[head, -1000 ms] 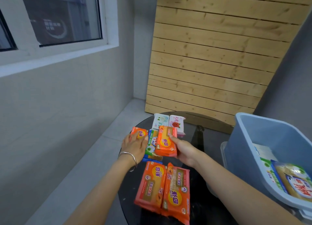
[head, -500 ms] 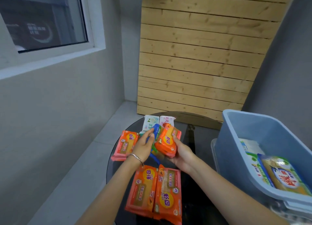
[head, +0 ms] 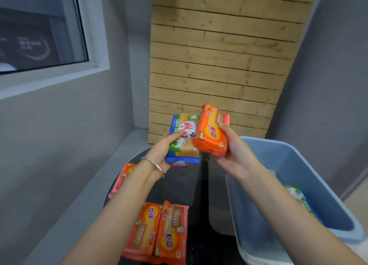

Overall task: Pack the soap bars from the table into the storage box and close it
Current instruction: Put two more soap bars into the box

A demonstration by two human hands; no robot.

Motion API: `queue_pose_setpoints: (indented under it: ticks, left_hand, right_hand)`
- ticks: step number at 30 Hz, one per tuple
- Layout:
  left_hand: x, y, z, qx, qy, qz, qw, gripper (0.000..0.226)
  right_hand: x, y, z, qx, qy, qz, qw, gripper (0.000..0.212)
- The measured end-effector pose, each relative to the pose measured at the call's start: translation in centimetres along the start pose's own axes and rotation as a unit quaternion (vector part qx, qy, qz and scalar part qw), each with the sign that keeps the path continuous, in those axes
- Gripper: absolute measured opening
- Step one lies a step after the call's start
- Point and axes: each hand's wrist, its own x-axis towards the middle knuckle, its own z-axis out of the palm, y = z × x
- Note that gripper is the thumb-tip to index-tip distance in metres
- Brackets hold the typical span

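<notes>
My left hand [head: 159,155] holds a blue-and-green soap pack [head: 184,139] raised above the black round table [head: 191,187]. My right hand [head: 237,151] grips an orange soap pack [head: 211,133] right beside it, the two packs touching. Both are lifted just left of the blue storage box [head: 298,177], which stands open at the right with a soap pack [head: 298,197] inside. Two orange soap packs [head: 157,231] lie side by side on the near table. Another orange pack [head: 121,179] lies at the table's left edge, partly hidden by my left forearm.
A wooden slat panel [head: 219,65] leans on the wall behind the table. A window [head: 39,35] is in the grey wall at left. A clear lid [head: 221,215] lies under the box on its left side. A pale pack [head: 179,165] peeks out below the held ones.
Both hands have risen from the table with their soap packs, moving up and to the right toward the box. The left hand now holds the blue-and-green pack clear of the table.
</notes>
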Motion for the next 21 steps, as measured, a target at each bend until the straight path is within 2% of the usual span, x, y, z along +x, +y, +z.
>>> queue_pose_setpoints:
  ticks: [2,5,7,8,10,12,13,14,17,21]
  left_hand:
    - [-0.4,0.4,2.3,0.041,-0.034,0.005,0.999,0.031]
    - [-1.0,0.3,5.6,0.087,-0.073,0.018,0.993,0.028]
    - [-1.0,0.0,7.6,0.101,-0.082,0.048,0.990,0.027]
    - [-1.0,-0.2,8.6,0.112,-0.085,0.059,0.988,0.028]
    - [-1.0,-0.7,10.4,0.135,-0.092,0.068,0.984,0.034]
    - [-0.9,-1.3,12.1,0.166,-0.100,0.073,0.978,0.052]
    - [-0.8,-1.8,12.9,0.189,-0.103,0.079,0.973,0.058]
    - [-0.6,-2.3,13.7,0.213,-0.108,0.086,0.967,0.056]
    - [-0.4,-4.1,15.4,0.276,-0.111,0.095,0.950,0.034]
    - [0.3,-6.0,16.0,0.347,-0.146,0.090,0.922,0.029]
  right_hand:
    - [-1.4,-2.3,-1.2,-0.032,-0.012,-0.041,0.999,0.033]
    - [-3.3,-5.8,-4.3,-0.116,-0.022,-0.104,0.987,0.074]
    - [-4.5,-8.0,-6.6,-0.179,-0.013,-0.124,0.976,0.086]
    - [-5.1,-8.9,-7.7,-0.216,-0.009,-0.131,0.968,0.083]
    - [-6.3,-10.6,-10.1,-0.281,0.000,-0.135,0.950,0.062]
    - [-7.1,-11.5,-12.5,-0.334,0.009,-0.128,0.934,0.045]
    - [-7.4,-11.8,-13.7,-0.356,0.014,-0.129,0.926,0.043]
    - [-7.6,-12.0,-14.8,-0.375,0.018,-0.133,0.917,0.043]
    - [-8.4,-12.5,-17.4,-0.426,0.023,-0.146,0.893,0.044]
    - [-8.6,-11.9,-19.4,-0.453,0.003,-0.135,0.882,0.045]
